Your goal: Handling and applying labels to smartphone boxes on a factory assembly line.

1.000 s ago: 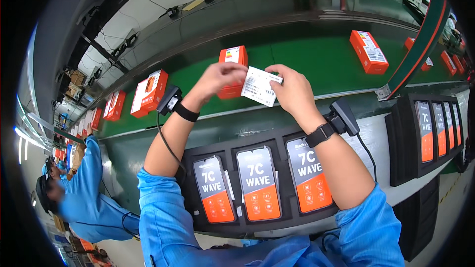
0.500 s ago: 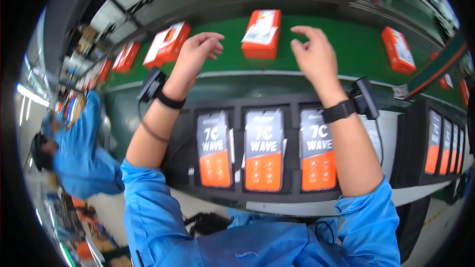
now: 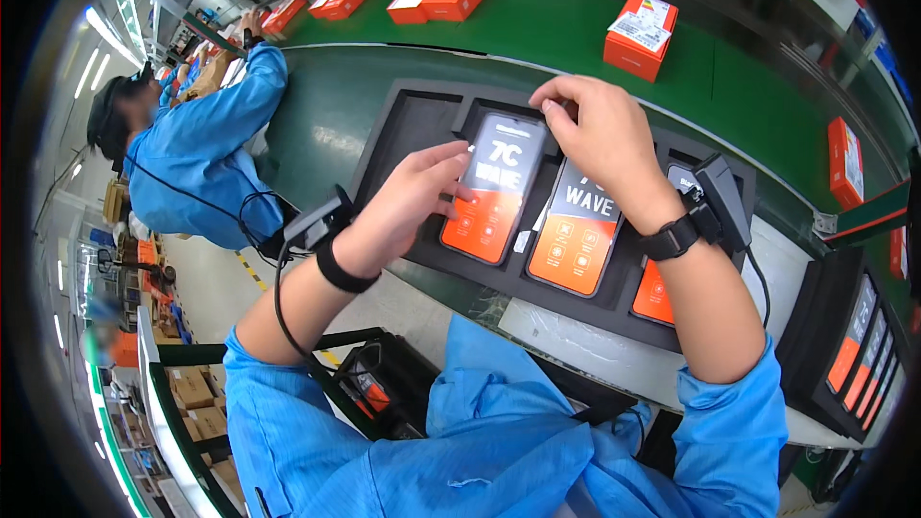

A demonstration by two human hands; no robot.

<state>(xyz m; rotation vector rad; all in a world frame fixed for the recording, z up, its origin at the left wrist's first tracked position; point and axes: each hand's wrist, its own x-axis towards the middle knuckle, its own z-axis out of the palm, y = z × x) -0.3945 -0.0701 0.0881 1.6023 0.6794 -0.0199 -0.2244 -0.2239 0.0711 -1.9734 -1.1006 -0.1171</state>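
A black foam tray (image 3: 408,115) holds three smartphones with grey-and-orange fronts, each lying face up in its own compartment. My left hand (image 3: 417,194) is at the left edge of the left phone (image 3: 484,216), its fingers apart and the tips over or touching that edge. Over the top of the middle phone (image 3: 576,235) hangs my right hand (image 3: 604,134), thumb and forefinger apart with nothing seen between them. It hides part of that phone, and my right forearm and wrist device cover much of the right phone (image 3: 654,293).
Beyond the tray, a green conveyor belt (image 3: 547,14) carries several orange boxes, one orange box (image 3: 641,36) nearest my right hand. More phones stand in stacked black trays (image 3: 815,326) at the right. A co-worker in blue (image 3: 192,153) is at the left along the bench.
Both hands have come down from either side of an orange box on the belt to the phones in the tray. The whole view has turned, so the tray now appears tilted.
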